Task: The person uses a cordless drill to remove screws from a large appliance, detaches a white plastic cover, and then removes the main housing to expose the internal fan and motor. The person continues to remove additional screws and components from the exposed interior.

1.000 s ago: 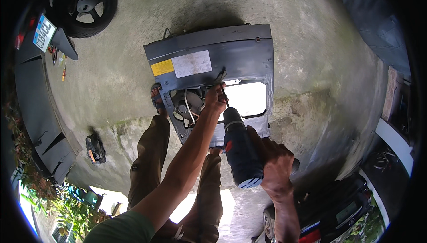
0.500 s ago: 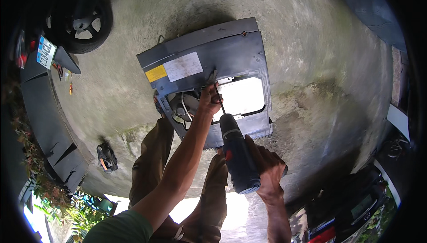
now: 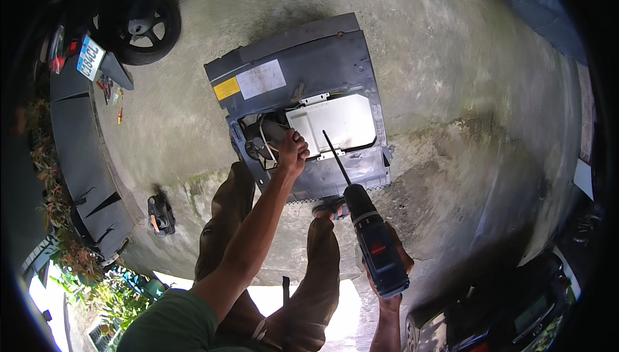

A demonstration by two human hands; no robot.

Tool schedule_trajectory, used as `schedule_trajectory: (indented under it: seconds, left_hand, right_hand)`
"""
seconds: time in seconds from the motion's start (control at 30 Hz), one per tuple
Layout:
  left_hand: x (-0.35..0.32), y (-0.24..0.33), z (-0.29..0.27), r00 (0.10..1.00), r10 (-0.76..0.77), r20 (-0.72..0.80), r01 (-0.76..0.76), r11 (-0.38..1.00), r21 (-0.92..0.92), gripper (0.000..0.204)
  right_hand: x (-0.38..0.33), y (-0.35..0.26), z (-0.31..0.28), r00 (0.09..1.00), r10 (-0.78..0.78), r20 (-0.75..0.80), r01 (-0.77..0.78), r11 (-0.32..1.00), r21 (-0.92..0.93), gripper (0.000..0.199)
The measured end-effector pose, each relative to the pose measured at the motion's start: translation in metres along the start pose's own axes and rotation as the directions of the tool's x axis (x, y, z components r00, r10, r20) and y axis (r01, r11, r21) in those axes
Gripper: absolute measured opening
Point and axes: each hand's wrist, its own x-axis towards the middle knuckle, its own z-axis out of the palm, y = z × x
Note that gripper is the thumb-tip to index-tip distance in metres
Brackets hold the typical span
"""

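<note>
A grey appliance housing [image 3: 322, 60] lies on the concrete floor, with a cutout in its face. Inside the cutout I see a white cover plate [image 3: 351, 120] with small metal brackets, and at its left a dark round motor-like part [image 3: 265, 136] with wires. My left hand [image 3: 294, 152] is closed, fingers curled, over the cutout between that part and the plate; what it pinches, if anything, is hidden. My right hand [image 3: 398, 258] grips a cordless drill [image 3: 375, 242] with a long bit [image 3: 336, 158]. The bit's tip points over the white plate, beside my left hand.
A motorbike wheel [image 3: 158, 33] stands at the far left, with hand tools [image 3: 120, 112] on the floor near it. A black and orange object [image 3: 160, 216] lies left of my legs. A dark vehicle [image 3: 509, 307] is at the lower right; plants [image 3: 106, 300] grow at the lower left.
The drill has moved back and right, its bit drawing away from the plate's upper bracket. My left hand has come off the bit and shifted nearer and left.
</note>
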Motion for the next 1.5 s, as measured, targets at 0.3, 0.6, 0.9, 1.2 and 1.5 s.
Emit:
schedule_trajectory:
  seconds: [0.3, 0.6, 0.9, 1.2, 1.5]
  left_hand:
    - [-0.066, -0.049, -0.054, 0.955, -0.017, 0.297, 0.039, 0.997, -0.068, 0.022]
    - [-0.098, -0.051, -0.058, 0.996, 0.085, -0.028, -0.079, 0.981, 0.180, 0.029]
    - [-0.058, -0.009, -0.043, 0.953, 0.280, -0.116, -0.258, 0.950, 0.175, 0.021]
    - [-0.056, -0.174, 0.068, 0.750, 0.350, -0.560, -0.354, 0.929, 0.107, 0.018]
    - [0.009, -0.252, 0.161, 0.525, 0.564, -0.638, -0.425, 0.823, 0.377, 0.021]
  right_hand:
    - [0.016, 0.014, -0.076, 0.985, -0.164, 0.053, 0.171, 0.964, -0.205, 0.023]
    - [0.040, -0.044, -0.075, 0.988, -0.087, -0.129, 0.113, 0.971, 0.210, 0.040]
    - [0.256, -0.054, -0.099, 0.992, 0.029, 0.125, -0.094, 0.824, 0.559, 0.035]
    - [0.626, 0.040, -0.127, 0.876, 0.349, 0.332, -0.443, 0.855, 0.269, 0.022]
    - [0.758, 0.109, -0.161, 0.620, 0.283, 0.732, -0.478, 0.876, 0.066, 0.025]
